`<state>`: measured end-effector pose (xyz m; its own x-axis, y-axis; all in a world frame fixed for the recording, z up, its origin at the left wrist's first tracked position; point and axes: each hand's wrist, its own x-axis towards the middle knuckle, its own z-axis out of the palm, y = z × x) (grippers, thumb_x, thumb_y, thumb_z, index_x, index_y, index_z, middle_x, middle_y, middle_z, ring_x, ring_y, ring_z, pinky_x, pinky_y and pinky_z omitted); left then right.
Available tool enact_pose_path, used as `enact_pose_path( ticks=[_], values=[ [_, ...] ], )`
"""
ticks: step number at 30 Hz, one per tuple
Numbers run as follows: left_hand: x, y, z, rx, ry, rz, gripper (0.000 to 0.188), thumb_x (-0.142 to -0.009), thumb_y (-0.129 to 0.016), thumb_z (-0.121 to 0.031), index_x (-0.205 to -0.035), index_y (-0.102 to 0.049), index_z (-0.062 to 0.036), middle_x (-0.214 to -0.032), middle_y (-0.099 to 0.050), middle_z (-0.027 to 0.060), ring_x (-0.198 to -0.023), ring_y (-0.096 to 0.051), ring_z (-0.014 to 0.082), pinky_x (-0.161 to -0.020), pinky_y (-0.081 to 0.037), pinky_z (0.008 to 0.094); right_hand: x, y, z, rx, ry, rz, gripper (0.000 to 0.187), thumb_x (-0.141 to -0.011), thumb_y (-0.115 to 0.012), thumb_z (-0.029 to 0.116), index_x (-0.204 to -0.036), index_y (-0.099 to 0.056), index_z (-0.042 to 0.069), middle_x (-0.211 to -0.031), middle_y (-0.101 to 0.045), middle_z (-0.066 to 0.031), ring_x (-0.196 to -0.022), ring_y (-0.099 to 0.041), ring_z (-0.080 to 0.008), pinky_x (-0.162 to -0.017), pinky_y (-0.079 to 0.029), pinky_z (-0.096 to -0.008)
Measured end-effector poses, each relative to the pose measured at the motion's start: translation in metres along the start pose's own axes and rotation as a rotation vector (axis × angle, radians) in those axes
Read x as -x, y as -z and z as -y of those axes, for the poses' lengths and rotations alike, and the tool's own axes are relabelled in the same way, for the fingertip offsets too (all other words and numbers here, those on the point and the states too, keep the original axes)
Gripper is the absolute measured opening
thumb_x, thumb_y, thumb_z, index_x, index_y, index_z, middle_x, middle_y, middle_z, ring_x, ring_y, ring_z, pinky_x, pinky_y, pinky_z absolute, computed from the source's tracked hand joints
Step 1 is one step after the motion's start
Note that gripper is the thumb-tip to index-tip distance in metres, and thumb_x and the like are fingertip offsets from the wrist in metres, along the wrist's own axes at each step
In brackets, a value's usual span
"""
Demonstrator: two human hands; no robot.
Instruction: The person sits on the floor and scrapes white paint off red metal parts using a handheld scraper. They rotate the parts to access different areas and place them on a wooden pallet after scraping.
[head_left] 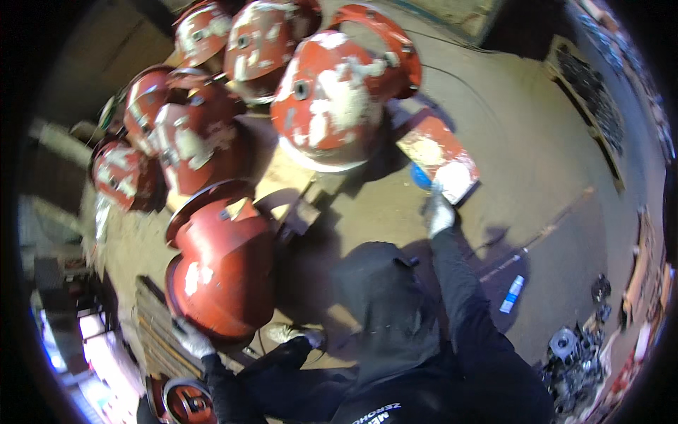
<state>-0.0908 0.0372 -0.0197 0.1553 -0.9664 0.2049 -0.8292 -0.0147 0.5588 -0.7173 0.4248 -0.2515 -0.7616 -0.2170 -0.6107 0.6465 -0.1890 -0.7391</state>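
A red metal housing (224, 265), rounded with a raised rim and pale patches, stands to my left. My left hand (193, 339), in a pale glove, is closed on its lower rim; the housing partly hides the fingertips. Ahead to the right, my right hand (441, 215), also gloved, reaches a flat red board (426, 138) carrying whitish paste (454, 178). Its fingers look drawn together around something small and dark at the paste's near edge, too blurred to name. A round blue thing (420, 176) shows beside the board, partly hidden by it.
Several more red housings with pale filler patches, among them a large one (330, 99), stand ahead and to the left. A blue-and-white tube (512, 294) lies on the floor at right. Dark metal parts (568, 353) are heaped at lower right. Wooden slats (161, 326) lie at left.
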Motion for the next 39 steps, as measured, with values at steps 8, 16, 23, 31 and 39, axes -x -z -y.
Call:
enact_pose_path(
  ticks=[8, 16, 23, 31, 39],
  values=[
    [0.018, 0.000, -0.026, 0.072, -0.064, -0.109, 0.051, -0.108, -0.061, -0.038, -0.141, -0.057, 0.0010, -0.133, -0.068, 0.0278, -0.120, -0.068, 0.0396, -0.104, -0.051, 0.0451, 0.045, 0.020, 0.067, -0.196, 0.041, 0.256, 0.032, -0.109, -0.056, 0.039, -0.130, -0.063, 0.016, -0.092, -0.066, 0.0012, -0.062, -0.055, -0.0087, -0.050, -0.044, -0.0230],
    [0.019, 0.010, -0.050, 0.095, 0.042, -0.011, 0.058, -0.106, -0.063, -0.034, -0.148, -0.050, 0.0045, -0.138, -0.064, 0.0292, -0.127, -0.065, 0.0404, -0.106, -0.051, 0.0443, 0.143, -0.131, 0.154, 0.059, 0.200, 0.539, 0.037, -0.110, -0.054, 0.038, -0.137, -0.059, 0.013, -0.099, -0.070, -0.0051, -0.068, -0.065, -0.0130, -0.057, -0.055, -0.0275],
    [-0.001, 0.010, -0.066, 0.042, -0.252, -0.094, 0.060, -0.094, -0.060, -0.008, -0.151, -0.045, 0.0060, -0.137, -0.058, 0.0307, -0.123, -0.063, 0.0453, -0.105, -0.051, 0.0478, 0.267, -0.306, 0.084, 0.529, 0.042, 0.811, 0.039, -0.107, -0.059, 0.036, -0.133, -0.062, 0.007, -0.096, -0.072, -0.0078, -0.068, -0.068, -0.0149, -0.056, -0.055, -0.0281],
    [-0.009, 0.013, -0.065, 0.129, -0.263, -0.036, 0.062, -0.090, -0.059, -0.005, -0.150, -0.046, 0.0058, -0.138, -0.056, 0.0339, -0.127, -0.057, 0.0507, -0.110, -0.046, 0.0518, 0.291, -0.387, -0.040, 0.696, 0.047, 0.777, 0.031, -0.109, -0.062, 0.028, -0.129, -0.069, 0.006, -0.090, -0.071, -0.0042, -0.066, -0.064, -0.0116, -0.060, -0.056, -0.0280],
    [-0.011, 0.015, -0.063, 0.152, -0.254, 0.019, 0.061, -0.091, -0.059, -0.008, -0.149, -0.045, 0.0054, -0.142, -0.053, 0.0347, -0.131, -0.053, 0.0534, -0.113, -0.043, 0.0548, 0.290, -0.402, -0.061, 1.083, 0.528, 0.611, 0.039, -0.105, -0.066, 0.029, -0.133, -0.071, 0.002, -0.106, -0.076, -0.0136, -0.085, -0.072, -0.0187, -0.080, -0.058, -0.0328]
  ],
)
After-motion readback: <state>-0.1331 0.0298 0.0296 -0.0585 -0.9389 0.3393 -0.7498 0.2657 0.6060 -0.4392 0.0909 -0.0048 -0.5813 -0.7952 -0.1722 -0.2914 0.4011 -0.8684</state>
